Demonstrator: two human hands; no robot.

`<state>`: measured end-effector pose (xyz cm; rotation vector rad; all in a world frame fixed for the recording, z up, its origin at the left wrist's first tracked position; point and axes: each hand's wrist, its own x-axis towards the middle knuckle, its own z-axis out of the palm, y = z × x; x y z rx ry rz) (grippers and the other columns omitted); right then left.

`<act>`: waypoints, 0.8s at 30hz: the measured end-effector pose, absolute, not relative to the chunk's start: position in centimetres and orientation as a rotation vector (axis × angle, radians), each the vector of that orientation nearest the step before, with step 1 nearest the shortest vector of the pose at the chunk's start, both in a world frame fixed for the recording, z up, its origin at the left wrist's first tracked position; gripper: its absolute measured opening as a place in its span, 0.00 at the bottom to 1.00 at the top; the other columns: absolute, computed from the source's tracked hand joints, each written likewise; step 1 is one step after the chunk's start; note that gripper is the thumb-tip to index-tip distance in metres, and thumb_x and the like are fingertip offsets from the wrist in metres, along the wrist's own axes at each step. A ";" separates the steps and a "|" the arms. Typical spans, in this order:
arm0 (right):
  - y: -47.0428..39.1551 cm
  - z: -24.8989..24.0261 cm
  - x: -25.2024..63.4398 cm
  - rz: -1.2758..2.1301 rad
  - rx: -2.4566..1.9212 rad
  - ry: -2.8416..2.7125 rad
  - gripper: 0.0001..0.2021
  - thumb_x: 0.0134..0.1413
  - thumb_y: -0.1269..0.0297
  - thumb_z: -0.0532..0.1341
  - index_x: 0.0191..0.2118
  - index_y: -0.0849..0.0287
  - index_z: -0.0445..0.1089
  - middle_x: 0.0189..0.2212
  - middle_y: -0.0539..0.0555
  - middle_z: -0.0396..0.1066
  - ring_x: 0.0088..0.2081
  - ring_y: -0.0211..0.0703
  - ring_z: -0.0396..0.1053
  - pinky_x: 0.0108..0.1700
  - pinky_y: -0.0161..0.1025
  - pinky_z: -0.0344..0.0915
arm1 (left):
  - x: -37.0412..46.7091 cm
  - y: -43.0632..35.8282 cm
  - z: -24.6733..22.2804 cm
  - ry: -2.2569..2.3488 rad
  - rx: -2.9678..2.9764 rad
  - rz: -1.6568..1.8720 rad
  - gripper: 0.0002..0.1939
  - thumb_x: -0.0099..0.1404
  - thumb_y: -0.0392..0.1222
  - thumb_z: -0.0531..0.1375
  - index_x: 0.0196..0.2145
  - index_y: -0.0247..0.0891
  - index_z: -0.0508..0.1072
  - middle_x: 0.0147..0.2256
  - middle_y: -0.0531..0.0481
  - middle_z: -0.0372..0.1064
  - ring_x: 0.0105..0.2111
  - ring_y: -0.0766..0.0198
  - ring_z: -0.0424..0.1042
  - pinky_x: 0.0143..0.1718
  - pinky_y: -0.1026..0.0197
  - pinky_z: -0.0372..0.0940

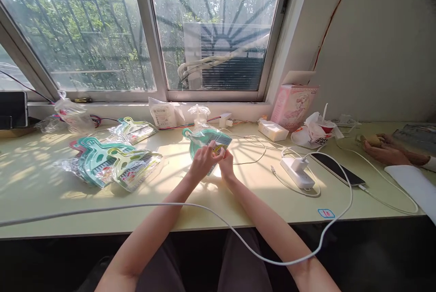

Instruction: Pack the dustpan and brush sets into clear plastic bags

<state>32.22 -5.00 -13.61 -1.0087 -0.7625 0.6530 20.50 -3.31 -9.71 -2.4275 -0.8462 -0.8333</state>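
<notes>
Near the middle of the table, my left hand (203, 161) and my right hand (226, 163) meet at a teal dustpan set (197, 139) with bristles and a yellow label. The fingers of both hands are bent closed on its near edge, close together. Its round handle end points up and left. To the left lies a pile of wrapped dustpan sets, with a teal one (89, 158) and a green one (119, 165) on top. Another wrapped green set (131, 129) lies behind the pile.
A white cable (136, 205) crosses in front of my forearms. Rightward are a power strip (297, 173), a phone (337, 168), a white block (273, 130) and a pink box (294, 106). Another person's hands (384, 149) are at the far right. A window stands behind the table (238, 210).
</notes>
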 end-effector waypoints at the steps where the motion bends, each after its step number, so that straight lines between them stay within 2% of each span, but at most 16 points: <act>1: -5.0 -13.6 32.1 0.658 -1.002 -0.755 0.16 0.40 0.55 0.72 0.37 0.56 0.75 0.32 0.52 0.80 0.35 0.47 0.75 0.39 0.42 0.71 | 20.5 -3.3 -9.6 -0.849 -2.422 -0.835 0.27 0.71 0.27 0.59 0.60 0.54 0.77 0.65 0.41 0.71 0.54 0.51 0.79 0.51 0.51 0.76; 6: -4.9 -13.6 31.7 0.698 -0.991 -0.741 0.15 0.36 0.59 0.72 0.34 0.56 0.75 0.29 0.51 0.80 0.34 0.48 0.76 0.39 0.42 0.72 | 21.0 -3.5 -9.0 -0.993 -2.363 -0.817 0.28 0.74 0.29 0.52 0.67 0.45 0.74 0.72 0.37 0.60 0.67 0.39 0.68 0.56 0.41 0.74; 11: -4.6 -13.6 32.0 0.739 -0.937 -0.636 0.17 0.35 0.64 0.71 0.37 0.57 0.76 0.34 0.53 0.83 0.38 0.49 0.79 0.42 0.43 0.74 | 21.8 -3.5 -9.9 -1.068 -2.380 -0.893 0.28 0.75 0.31 0.51 0.70 0.38 0.70 0.74 0.35 0.52 0.73 0.35 0.54 0.69 0.30 0.61; 17: -4.7 -13.0 33.4 0.772 -0.863 -0.470 0.19 0.32 0.66 0.71 0.38 0.56 0.74 0.34 0.53 0.82 0.37 0.48 0.78 0.38 0.41 0.73 | 22.2 -3.0 -11.8 -1.008 -2.463 -0.922 0.32 0.76 0.30 0.51 0.75 0.43 0.61 0.74 0.36 0.49 0.73 0.36 0.51 0.66 0.29 0.63; 22: -5.3 -12.1 33.6 0.799 -0.842 -0.438 0.21 0.31 0.65 0.73 0.39 0.56 0.74 0.35 0.53 0.81 0.39 0.48 0.78 0.39 0.40 0.73 | 22.3 -2.7 -12.1 -1.021 -2.464 -0.899 0.35 0.77 0.32 0.52 0.77 0.46 0.51 0.76 0.35 0.41 0.74 0.34 0.46 0.64 0.28 0.65; 24: -5.5 -11.8 33.6 0.817 -0.847 -0.481 0.22 0.31 0.63 0.74 0.39 0.57 0.74 0.35 0.53 0.81 0.38 0.47 0.78 0.38 0.40 0.72 | 22.2 -2.6 -11.9 -1.039 -2.453 -0.880 0.36 0.77 0.30 0.51 0.77 0.48 0.51 0.76 0.34 0.39 0.74 0.34 0.43 0.65 0.27 0.63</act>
